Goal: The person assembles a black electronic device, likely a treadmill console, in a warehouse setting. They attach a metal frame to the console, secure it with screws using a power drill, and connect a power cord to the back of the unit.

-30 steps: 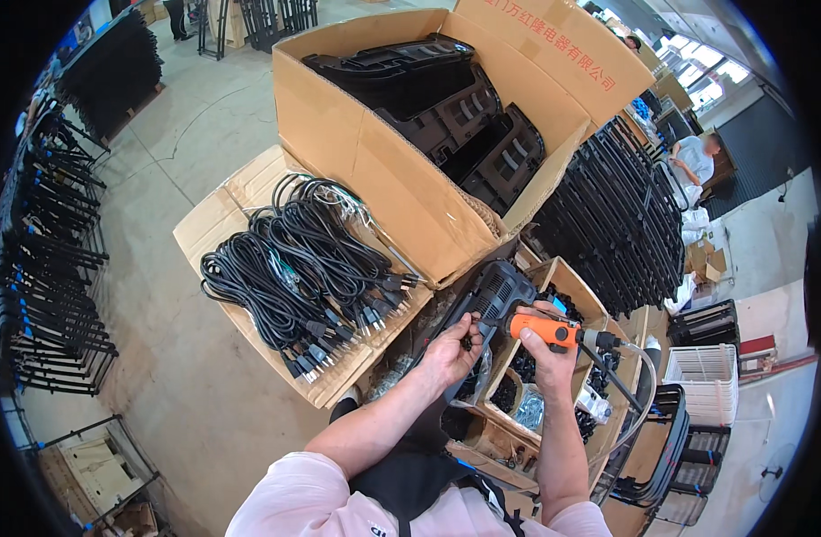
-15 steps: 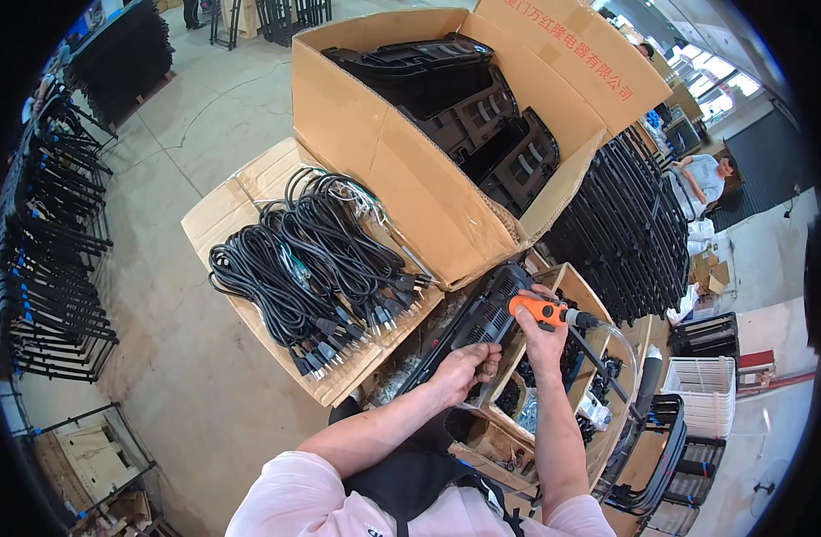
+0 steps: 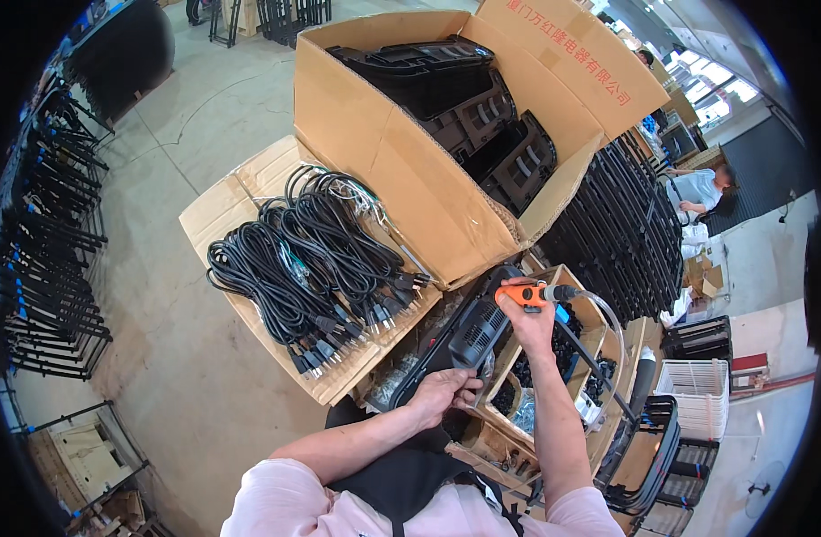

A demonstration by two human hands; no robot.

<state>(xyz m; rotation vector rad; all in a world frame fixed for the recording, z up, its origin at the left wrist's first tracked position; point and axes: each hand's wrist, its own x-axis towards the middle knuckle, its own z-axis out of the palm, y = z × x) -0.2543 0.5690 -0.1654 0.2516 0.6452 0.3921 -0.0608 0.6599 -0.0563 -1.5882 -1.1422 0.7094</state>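
Note:
My right hand (image 3: 530, 324) is wrapped round an orange air screwdriver (image 3: 520, 294) with a hose at its back end. The tool stands over a long black plastic housing (image 3: 475, 333) with vent slots, which lies slantwise in front of me. Its tip is hidden behind my fingers. My left hand (image 3: 444, 394) is closed at the near end of the housing, fingers bent against its edge. Beside it, a wooden box with compartments (image 3: 596, 336) holds many small black parts and a clear plastic bag (image 3: 525, 412).
Bundled black power cords (image 3: 312, 259) lie on a cardboard flap (image 3: 227, 192) to the left. A big open carton (image 3: 383, 148) holds black plastic panels (image 3: 468, 121). Black frames (image 3: 612, 233) are stacked at the right, near a white wire basket (image 3: 694, 394). A person (image 3: 697, 190) is farther off.
The screwdriver and my right hand have moved left and slightly up over the housing. My left hand has slid down and left along it, and more of the vented part shows.

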